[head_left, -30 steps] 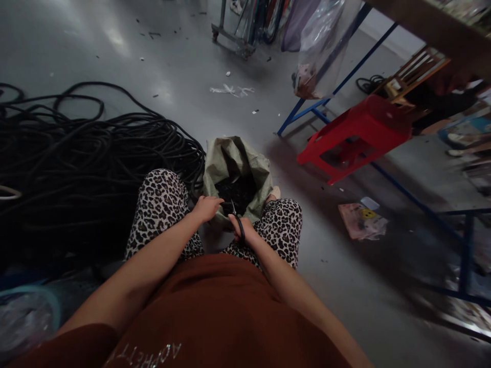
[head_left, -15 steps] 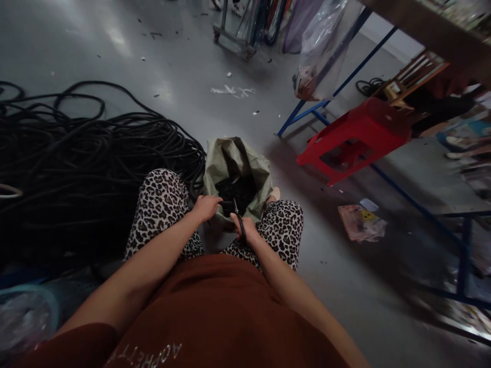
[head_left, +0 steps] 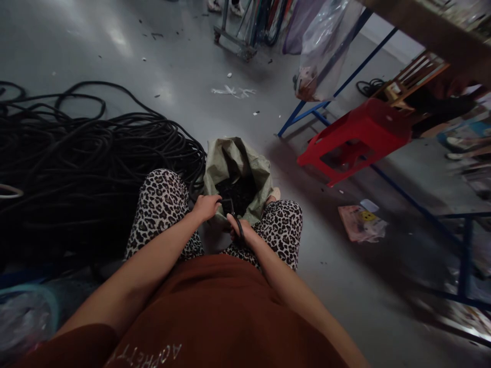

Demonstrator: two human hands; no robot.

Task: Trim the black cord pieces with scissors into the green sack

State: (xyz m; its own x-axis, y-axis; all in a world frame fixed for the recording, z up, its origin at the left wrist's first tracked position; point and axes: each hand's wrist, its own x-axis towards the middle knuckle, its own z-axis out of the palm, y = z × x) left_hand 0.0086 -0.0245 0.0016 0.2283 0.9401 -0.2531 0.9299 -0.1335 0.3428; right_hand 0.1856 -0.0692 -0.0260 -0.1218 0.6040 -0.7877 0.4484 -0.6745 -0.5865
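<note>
I sit with leopard-print trousers on, and a grey-green woven sack [head_left: 233, 158] stands open between my knees, holding dark cut pieces [head_left: 240, 191]. Above its near rim, my left hand [head_left: 206, 207] pinches the end of a black cord [head_left: 226, 205]. My right hand [head_left: 242, 231] grips black-handled scissors [head_left: 237, 223], whose blades point at that cord end. The blades' state is too small to tell.
A big heap of black cable [head_left: 76, 163] fills the floor at my left. A red plastic stool [head_left: 356, 138] lies tipped under a blue-framed table [head_left: 337, 84] at the right. Papers [head_left: 362, 222] lie on the floor. A wheeled rack [head_left: 238, 36] stands far ahead.
My right hand with the scissors has shifted slightly toward the cord end held by my left hand. Little else has moved.
</note>
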